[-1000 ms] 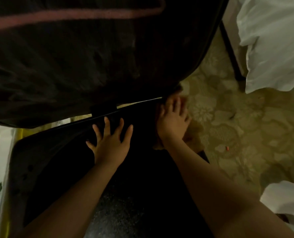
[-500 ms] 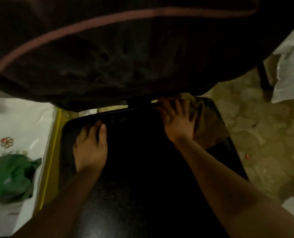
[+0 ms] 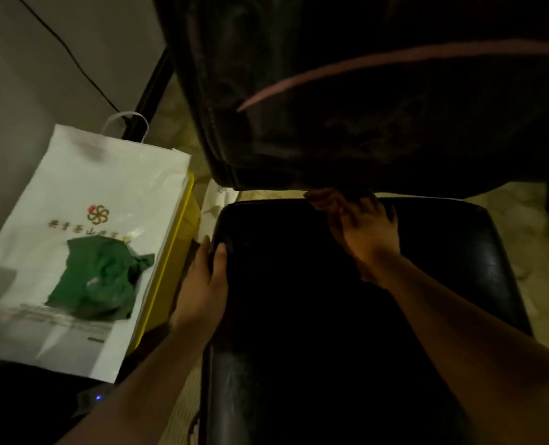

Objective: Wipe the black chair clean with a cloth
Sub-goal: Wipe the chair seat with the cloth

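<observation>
The black chair's seat fills the lower middle, with its dark backrest leaning over it at the top. My right hand lies at the rear of the seat, just under the backrest. It presses down on a brownish cloth, of which only a small edge shows beyond the fingers in the dim light. My left hand grips the seat's left edge, thumb on top and fingers down the side.
A white paper bag with a green item on it lies left of the chair, beside something yellow. A black cable runs down the wall. Patterned floor shows to the right.
My right hand slid the cloth left along the back of the seat, from its right corner toward the middle. My left hand moved from the seat top to the left edge. The view swung left.
</observation>
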A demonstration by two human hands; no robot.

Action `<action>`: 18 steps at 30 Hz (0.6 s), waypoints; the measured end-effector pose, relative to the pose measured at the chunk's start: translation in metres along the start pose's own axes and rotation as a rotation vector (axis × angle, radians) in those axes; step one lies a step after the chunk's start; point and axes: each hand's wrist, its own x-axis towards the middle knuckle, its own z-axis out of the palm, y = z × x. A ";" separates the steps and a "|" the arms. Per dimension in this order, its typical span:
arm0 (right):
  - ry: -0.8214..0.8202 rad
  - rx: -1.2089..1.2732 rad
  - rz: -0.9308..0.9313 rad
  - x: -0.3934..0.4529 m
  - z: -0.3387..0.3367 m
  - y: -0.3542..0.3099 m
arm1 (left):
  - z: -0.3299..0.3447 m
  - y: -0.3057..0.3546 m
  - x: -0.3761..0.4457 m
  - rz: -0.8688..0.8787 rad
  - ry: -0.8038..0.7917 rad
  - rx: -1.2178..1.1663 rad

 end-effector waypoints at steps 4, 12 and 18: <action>0.010 -0.111 -0.352 -0.012 0.022 -0.095 | 0.000 -0.008 0.007 -0.144 -0.035 -0.173; -0.152 -0.041 -0.657 -0.011 0.011 -0.122 | -0.025 -0.013 0.016 -0.273 -0.160 -0.454; -0.101 -0.057 -0.135 -0.002 0.006 -0.035 | -0.021 -0.004 0.007 -0.241 -0.349 -0.517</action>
